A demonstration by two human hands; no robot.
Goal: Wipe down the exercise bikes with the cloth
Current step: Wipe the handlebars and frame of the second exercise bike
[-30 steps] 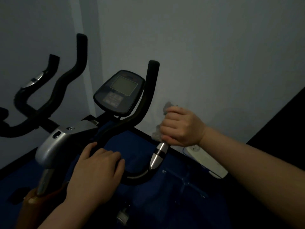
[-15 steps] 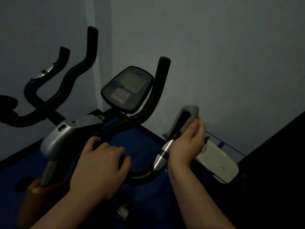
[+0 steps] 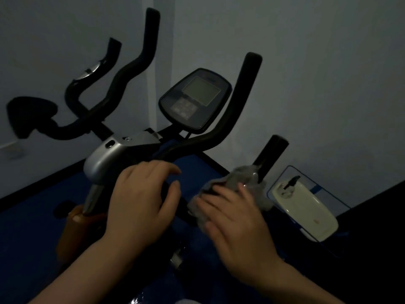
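Note:
An exercise bike's black handlebar point(image 3: 238, 110) curves up in front of me in dim light, with an oval console point(image 3: 195, 99) between its bars. The short right grip point(image 3: 270, 155) sticks up at the right. A grey cloth point(image 3: 241, 183) is bunched around the bar's lower bend under that grip. My right hand point(image 3: 237, 220) presses on the cloth, fingers spread over it. My left hand point(image 3: 142, 196) rests on the bar's middle beside the silver stem cover point(image 3: 105, 159), fingers loosely curved over it.
A second bike's handlebars point(image 3: 94, 102) stand at the left by the pale wall. A white foot of the bike point(image 3: 304, 212) lies on the blue floor mat point(image 3: 26, 227) at the right. An orange frame part point(image 3: 72, 229) sits low left.
My right hand has slid with the cloth down from the short right grip to the bar's lower bend. The grip's black top is now bare. My left hand has stayed on the bar.

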